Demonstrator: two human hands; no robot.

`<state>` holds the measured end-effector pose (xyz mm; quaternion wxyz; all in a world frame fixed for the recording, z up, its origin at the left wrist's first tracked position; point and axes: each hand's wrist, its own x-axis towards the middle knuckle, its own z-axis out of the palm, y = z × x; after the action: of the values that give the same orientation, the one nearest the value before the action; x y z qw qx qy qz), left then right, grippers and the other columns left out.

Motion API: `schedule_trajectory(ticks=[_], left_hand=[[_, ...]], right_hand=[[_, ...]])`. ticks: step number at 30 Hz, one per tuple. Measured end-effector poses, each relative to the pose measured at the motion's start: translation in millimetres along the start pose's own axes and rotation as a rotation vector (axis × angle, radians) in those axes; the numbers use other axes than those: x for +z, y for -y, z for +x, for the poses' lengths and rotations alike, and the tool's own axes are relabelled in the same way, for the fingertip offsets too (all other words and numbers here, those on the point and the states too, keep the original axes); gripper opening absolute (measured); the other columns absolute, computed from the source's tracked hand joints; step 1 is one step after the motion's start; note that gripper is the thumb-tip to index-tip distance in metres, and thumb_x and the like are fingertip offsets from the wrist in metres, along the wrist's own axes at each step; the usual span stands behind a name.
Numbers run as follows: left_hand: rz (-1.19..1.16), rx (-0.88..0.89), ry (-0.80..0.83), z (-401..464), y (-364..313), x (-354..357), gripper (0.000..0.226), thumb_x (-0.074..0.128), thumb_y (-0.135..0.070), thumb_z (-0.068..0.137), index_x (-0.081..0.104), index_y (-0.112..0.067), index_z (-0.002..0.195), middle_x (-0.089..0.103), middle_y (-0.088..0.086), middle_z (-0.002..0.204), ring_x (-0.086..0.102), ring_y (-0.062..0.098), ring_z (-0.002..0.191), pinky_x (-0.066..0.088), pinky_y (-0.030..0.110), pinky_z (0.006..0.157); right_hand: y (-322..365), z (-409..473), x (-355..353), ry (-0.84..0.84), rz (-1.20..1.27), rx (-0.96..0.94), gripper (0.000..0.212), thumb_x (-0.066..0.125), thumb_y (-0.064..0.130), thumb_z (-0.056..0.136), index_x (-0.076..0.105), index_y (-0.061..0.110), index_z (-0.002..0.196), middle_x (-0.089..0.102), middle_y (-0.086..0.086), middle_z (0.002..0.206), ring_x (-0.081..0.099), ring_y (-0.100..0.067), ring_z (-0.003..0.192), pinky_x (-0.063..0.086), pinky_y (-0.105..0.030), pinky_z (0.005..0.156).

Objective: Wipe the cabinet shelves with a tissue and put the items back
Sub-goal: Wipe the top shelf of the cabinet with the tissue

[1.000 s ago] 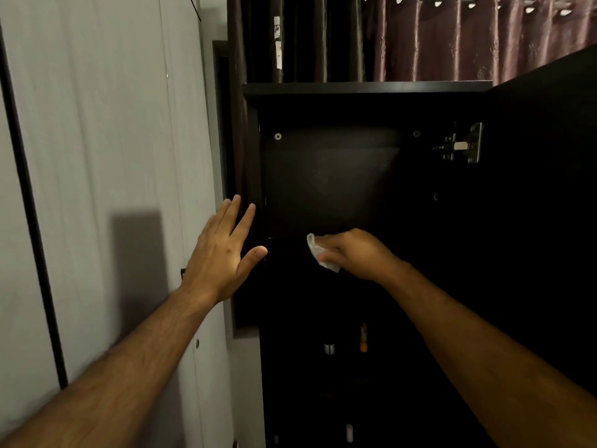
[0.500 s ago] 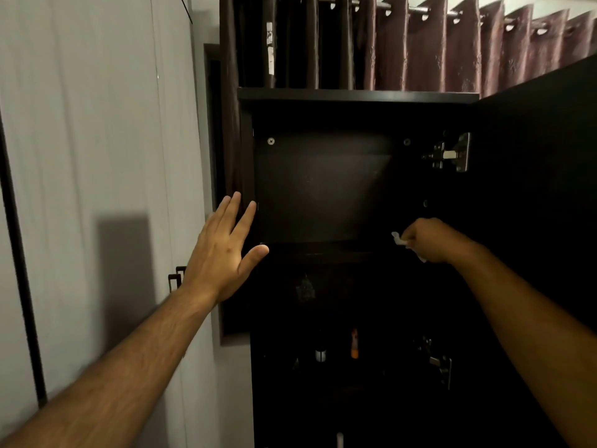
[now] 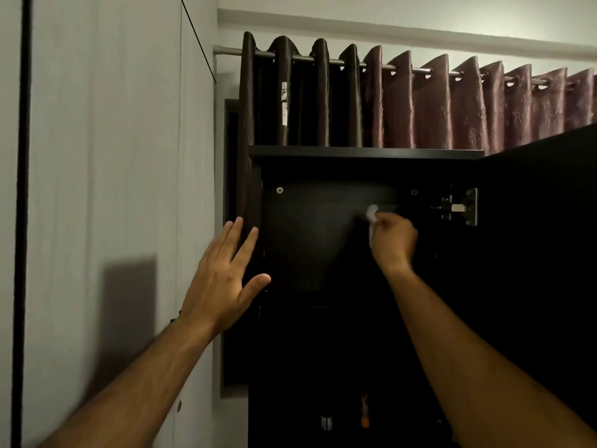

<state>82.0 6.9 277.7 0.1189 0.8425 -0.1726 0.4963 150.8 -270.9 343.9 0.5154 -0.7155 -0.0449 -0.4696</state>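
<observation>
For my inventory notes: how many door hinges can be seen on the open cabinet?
1. A metal hinge sits at the upper right of the top compartment, right of the tissue. Lower hinges may be hidden in the dark.

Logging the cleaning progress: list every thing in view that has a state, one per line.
cabinet door: swung open to the right
top compartment: holds no items
tissue: crumpled, pressed against the compartment's back panel
right hand: grips the tissue
left hand: fingers straight, flat against the cabinet's left edge
curtain: drawn, hanging behind the cabinet
lower shelf items: in place, too dark to identify
</observation>
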Motion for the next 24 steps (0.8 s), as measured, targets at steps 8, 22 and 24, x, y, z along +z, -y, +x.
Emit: schedule_trajectory(ticks=[8, 22, 24], left_hand=[[0.022, 0.011, -0.048, 17, 2, -1, 0.090, 0.002, -0.084, 0.082, 0.010, -0.029, 0.152, 0.000, -0.004, 0.162, -0.002, 0.015, 0.149, 0.006, 0.042, 0.116], [-0.007, -0.016, -0.051, 13, 5, 14, 0.086, 0.006, -0.085, 0.083, 0.011, -0.033, 0.152, 0.000, -0.007, 0.162, 0.000, 0.013, 0.149, 0.009, 0.043, 0.114], [-0.006, -0.012, -0.055, 14, 4, 14, 0.086, 0.006, -0.084, 0.083, 0.011, -0.033, 0.152, 0.000, -0.007, 0.162, 0.001, 0.015, 0.149, 0.009, 0.043, 0.114]], right_hand=[[-26, 45, 40, -0.005, -0.347, -0.208, 0.060, 0.029, 0.027, 0.092, 0.039, -0.010, 0.139, 0.045, -0.027, 0.139, 0.036, -0.038, 0.134, 0.018, -0.044, 0.118], [-59, 17, 41, 0.662, -0.874, -1.189, 0.065, 0.006, 0.056, 0.099, 0.024, 0.023, 0.152, 0.015, 0.000, 0.160, 0.005, -0.017, 0.148, 0.005, -0.038, 0.118], [-72, 41, 20, 0.455, -0.889, -0.990, 0.069, 0.003, 0.057, 0.099, 0.025, 0.018, 0.151, 0.021, -0.009, 0.159, 0.012, -0.027, 0.147, 0.018, -0.047, 0.116]])
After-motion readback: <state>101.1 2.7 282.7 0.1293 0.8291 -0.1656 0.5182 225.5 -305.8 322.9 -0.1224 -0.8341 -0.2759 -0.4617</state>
